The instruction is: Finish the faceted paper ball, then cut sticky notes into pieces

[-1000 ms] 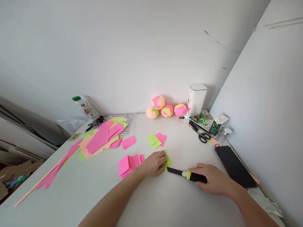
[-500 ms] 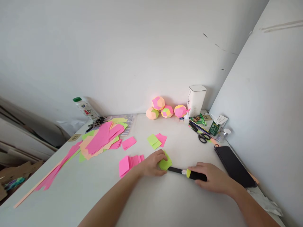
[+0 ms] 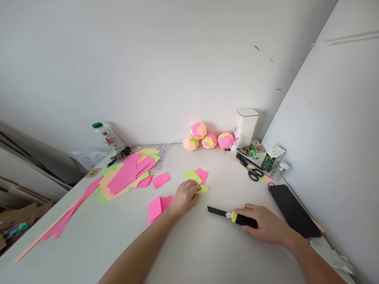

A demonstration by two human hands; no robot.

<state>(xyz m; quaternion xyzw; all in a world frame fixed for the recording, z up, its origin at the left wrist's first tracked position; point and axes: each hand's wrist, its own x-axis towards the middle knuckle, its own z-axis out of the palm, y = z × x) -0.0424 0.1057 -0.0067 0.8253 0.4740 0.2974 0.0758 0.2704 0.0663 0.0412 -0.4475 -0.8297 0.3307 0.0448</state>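
Note:
In the head view my left hand (image 3: 186, 196) is closed on a small green paper piece (image 3: 203, 189), partly hidden by my fingers. Right behind it lie green paper squares (image 3: 192, 175) and a pink paper piece (image 3: 203, 174). My right hand (image 3: 263, 221) grips the black and yellow handle of a utility knife (image 3: 244, 219), its dark blade out and pointing left over the table. Folded pink papers (image 3: 156, 209) stand left of my left hand, partly covered by it. A single pink paper (image 3: 161, 180) rests farther back.
Pink, peach and green paper sheets (image 3: 126, 173) are heaped at the left, near a white bottle (image 3: 108, 137). Several faceted paper balls (image 3: 197, 130) sit against the wall beside a white box (image 3: 246, 126). Scissors (image 3: 254, 173), a glass jar (image 3: 280, 171) and a black phone (image 3: 294, 211) lie on the right.
My left hand has moved away from the knife blade, back toward the green and pink squares, carrying the green paper. The knife and right hand have barely shifted.

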